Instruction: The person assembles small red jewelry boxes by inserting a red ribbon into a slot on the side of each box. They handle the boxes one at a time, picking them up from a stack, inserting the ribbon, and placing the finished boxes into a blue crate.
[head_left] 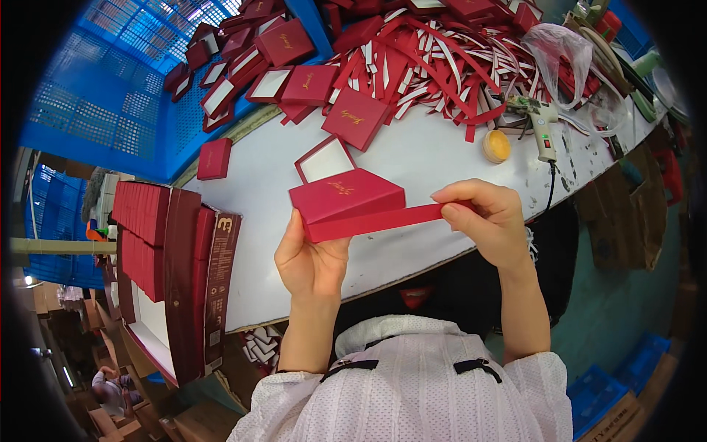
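Over the front of the white table, my left hand point(313, 258) is closed on the lower left corner of a red gift box point(350, 195) with gold lettering on top. A flat red strip point(390, 219) runs along the box's near side and reaches out past its right end. My right hand point(479, 217) pinches the free end of that strip between thumb and fingers. Just behind the held box lies an open red box part point(325, 160) with a white inside. Beyond it rests a red lid point(357, 118), tilted against other boxes.
A heap of red and white strips point(434, 66) covers the back of the table. A blue crate point(125, 103) with red boxes stands at the back left. A carton of red boxes point(179, 258) is at left. A glue gun point(543, 129) and a yellow-topped round tub point(496, 146) sit right.
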`<state>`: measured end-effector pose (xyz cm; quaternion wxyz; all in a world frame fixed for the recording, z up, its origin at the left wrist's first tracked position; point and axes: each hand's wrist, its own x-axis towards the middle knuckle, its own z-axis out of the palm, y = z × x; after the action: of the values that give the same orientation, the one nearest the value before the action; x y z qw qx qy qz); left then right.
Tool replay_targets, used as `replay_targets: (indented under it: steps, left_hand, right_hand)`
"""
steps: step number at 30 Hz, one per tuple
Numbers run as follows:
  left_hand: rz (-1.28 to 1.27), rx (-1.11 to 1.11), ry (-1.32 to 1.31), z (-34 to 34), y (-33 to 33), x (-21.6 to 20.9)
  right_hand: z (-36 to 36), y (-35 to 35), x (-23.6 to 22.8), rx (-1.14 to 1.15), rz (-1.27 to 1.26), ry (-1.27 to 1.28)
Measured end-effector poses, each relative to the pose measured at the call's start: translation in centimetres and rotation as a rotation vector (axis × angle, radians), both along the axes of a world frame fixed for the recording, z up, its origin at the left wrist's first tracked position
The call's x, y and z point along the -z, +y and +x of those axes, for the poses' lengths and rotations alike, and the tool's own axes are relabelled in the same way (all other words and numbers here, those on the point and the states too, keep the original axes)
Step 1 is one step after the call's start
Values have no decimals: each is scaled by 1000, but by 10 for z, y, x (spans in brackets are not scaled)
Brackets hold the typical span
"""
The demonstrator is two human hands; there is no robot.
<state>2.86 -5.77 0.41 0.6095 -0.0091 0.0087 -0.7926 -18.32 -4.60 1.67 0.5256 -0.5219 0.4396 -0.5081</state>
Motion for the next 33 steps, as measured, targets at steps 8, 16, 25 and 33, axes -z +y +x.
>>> replay_targets:
  steps: [8, 16, 25, 33]
  left_hand:
    - [-17, 87, 106, 7, 5, -2]
    - [-25, 167, 138, 2, 11, 0]
    - [-174, -210, -815, -38, 5, 25]
    - [-11, -12, -179, -17, -2, 2]
  right_hand:
    - [11, -4, -3, 54, -78, 32]
    - [16, -2, 2, 32, -98, 57]
    - [29, 10, 3, 6, -249, 346]
    - [11, 5, -8, 160, -256, 373]
